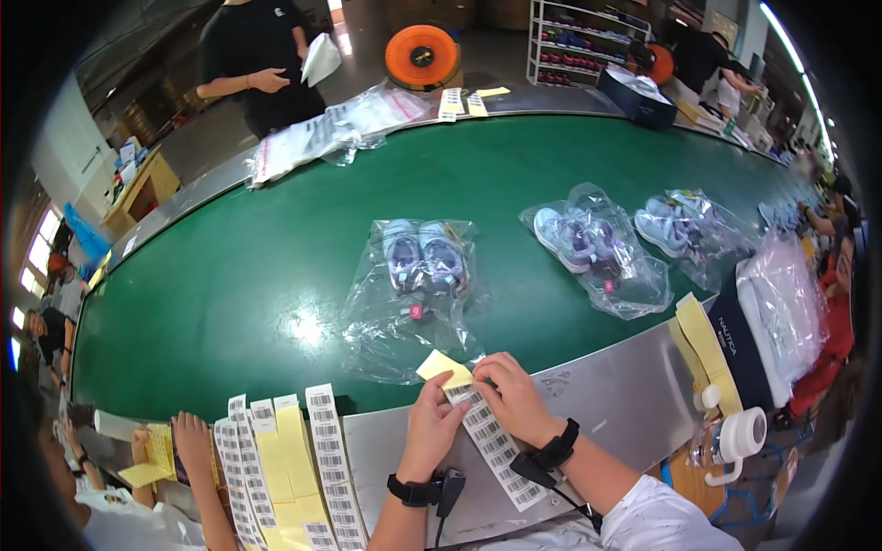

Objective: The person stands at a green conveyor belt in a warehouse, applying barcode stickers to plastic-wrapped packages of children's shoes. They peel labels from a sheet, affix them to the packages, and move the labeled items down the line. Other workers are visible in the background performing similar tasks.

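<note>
A strip of white barcode labels (501, 449) hangs between my hands over the metal table edge, its yellow backing (439, 367) folded over at the top. My left hand (434, 421) pinches the strip near that fold. At its upper right edge, the closed fingertips of my right hand (516, 400) grip the strip too; whether a single label has come loose there cannot be seen. Just beyond my hands lies a clear plastic bag (377, 340) on the green belt, with a pair of light blue shoes (424, 257) inside and a small pink tag. Both wrists wear black straps.
Two more bagged shoe pairs (583, 243) (675, 225) lie right on the green belt (230, 248). More label strips (323, 432) lie left. A dark box (730, 340) and white jug (742, 434) stand right. A neighbour's hand (193, 445) is left; another person (253, 55) stands opposite.
</note>
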`<state>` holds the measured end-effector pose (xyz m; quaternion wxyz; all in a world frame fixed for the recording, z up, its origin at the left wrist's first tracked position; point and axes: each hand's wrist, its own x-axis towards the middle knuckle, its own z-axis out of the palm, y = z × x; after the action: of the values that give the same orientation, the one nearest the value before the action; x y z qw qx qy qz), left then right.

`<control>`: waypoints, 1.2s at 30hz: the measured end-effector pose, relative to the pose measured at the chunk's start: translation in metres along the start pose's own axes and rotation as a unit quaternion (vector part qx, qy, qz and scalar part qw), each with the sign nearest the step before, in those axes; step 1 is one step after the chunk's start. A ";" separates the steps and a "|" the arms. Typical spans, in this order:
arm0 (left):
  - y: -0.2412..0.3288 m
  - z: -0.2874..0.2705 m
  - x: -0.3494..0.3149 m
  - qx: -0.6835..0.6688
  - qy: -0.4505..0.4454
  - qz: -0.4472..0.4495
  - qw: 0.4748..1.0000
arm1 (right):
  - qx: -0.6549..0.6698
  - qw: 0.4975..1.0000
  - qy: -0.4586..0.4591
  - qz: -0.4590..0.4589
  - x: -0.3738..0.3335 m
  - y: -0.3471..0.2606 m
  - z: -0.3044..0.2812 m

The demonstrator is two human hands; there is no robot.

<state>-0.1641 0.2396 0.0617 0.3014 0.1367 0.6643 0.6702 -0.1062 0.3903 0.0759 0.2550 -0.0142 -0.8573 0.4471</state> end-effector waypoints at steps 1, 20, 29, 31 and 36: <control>-0.001 -0.001 0.000 -0.004 0.008 0.007 1.000 | 0.001 1.000 0.000 -0.004 -0.001 -0.001 -0.001; 0.012 0.015 -0.010 -0.167 0.158 0.142 0.963 | 0.199 0.897 0.148 0.365 0.205 0.123 0.028; 0.008 0.012 -0.009 -0.175 0.153 0.134 0.963 | 0.214 0.904 0.128 0.348 0.185 0.136 -0.008; 0.006 0.010 -0.009 -0.182 0.155 0.135 0.962 | 0.235 0.894 0.092 0.370 0.180 0.137 -0.015; 0.009 0.013 -0.006 -0.190 0.159 0.131 0.960 | 0.254 0.887 0.140 0.359 0.210 0.160 -0.041</control>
<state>-0.1538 0.2466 0.0733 0.1223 0.0544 0.5400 0.8310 -0.3028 0.5699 0.0602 0.1888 -0.3183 -0.6062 0.7040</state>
